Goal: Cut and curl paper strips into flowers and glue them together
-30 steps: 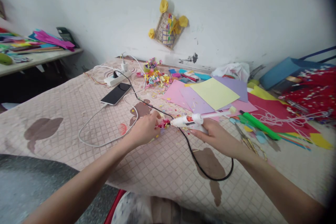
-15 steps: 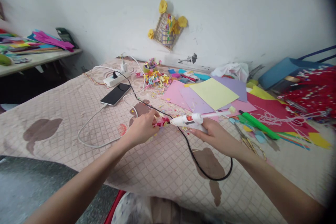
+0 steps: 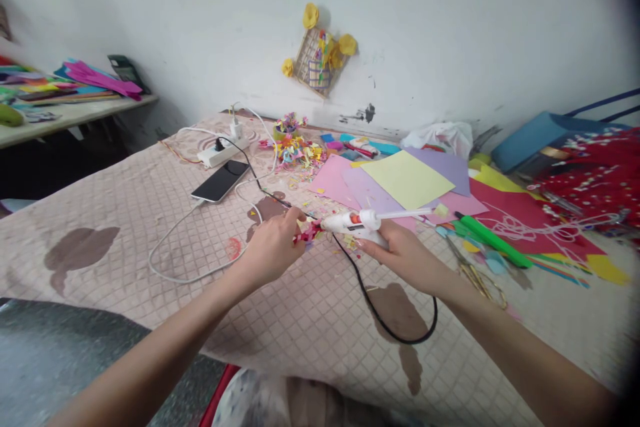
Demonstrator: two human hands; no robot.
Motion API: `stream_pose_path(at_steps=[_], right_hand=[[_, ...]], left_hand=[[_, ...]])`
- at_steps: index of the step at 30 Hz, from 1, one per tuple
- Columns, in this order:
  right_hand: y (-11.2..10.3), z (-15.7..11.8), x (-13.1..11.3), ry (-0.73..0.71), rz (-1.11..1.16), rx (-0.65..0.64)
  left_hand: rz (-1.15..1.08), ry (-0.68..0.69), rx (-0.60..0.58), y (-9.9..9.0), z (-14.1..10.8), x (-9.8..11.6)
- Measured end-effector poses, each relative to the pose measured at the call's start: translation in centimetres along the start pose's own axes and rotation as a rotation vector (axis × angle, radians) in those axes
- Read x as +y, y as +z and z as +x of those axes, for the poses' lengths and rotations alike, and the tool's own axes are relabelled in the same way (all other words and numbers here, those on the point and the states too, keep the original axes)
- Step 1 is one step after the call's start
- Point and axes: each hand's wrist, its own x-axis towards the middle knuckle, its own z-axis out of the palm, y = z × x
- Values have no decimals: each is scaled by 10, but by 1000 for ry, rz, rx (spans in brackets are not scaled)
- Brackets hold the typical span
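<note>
My right hand (image 3: 400, 250) is wrapped round the handle of a white glue gun (image 3: 350, 221), whose nozzle points left. A glue stick (image 3: 405, 213) juts from the gun's back end, and its black cord (image 3: 357, 273) loops below over the cloth. In my left hand (image 3: 277, 243), fingers pinched together, is a small red and pink paper piece (image 3: 311, 232) with cut strips. The nozzle tip is at the paper piece; whether they touch I cannot tell.
A phone (image 3: 220, 180) on a white cable lies left, near a power strip (image 3: 223, 152). Paper clippings (image 3: 300, 152) are heaped behind. Coloured sheets (image 3: 407, 177), a green marker (image 3: 493, 240), scissors (image 3: 475, 273) and white string (image 3: 530, 223) lie right. A quilted cloth (image 3: 165, 240) covers the table.
The glue gun has shifted slightly left, its nozzle closer over the paper piece. My left hand has turned a little and stays pinched on the piece.
</note>
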Motion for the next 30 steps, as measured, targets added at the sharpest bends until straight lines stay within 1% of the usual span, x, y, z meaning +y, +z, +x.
stream_pose_path(at_steps=[8, 16, 20, 23, 26, 28, 30], right_hand=[[-2, -1, 0, 1, 11, -10], [-8, -15, 2, 0, 71, -12], [-8, -24, 9, 8, 107, -63], [-8, -29, 15, 34, 127, -74], [-8, -31, 24, 63, 124, -44], [-8, -28, 33, 94, 119, 9], [-8, -20, 44, 141, 102, 102]], left_hand=[[40, 14, 38, 2, 2, -1], [-52, -6, 111, -8, 9, -8], [-115, -10, 146, -13, 12, -13], [-155, -8, 213, -22, 15, -18], [-255, -31, 314, -36, 23, -26], [-381, -42, 385, -46, 31, -34], [-515, -55, 459, -54, 42, -42]])
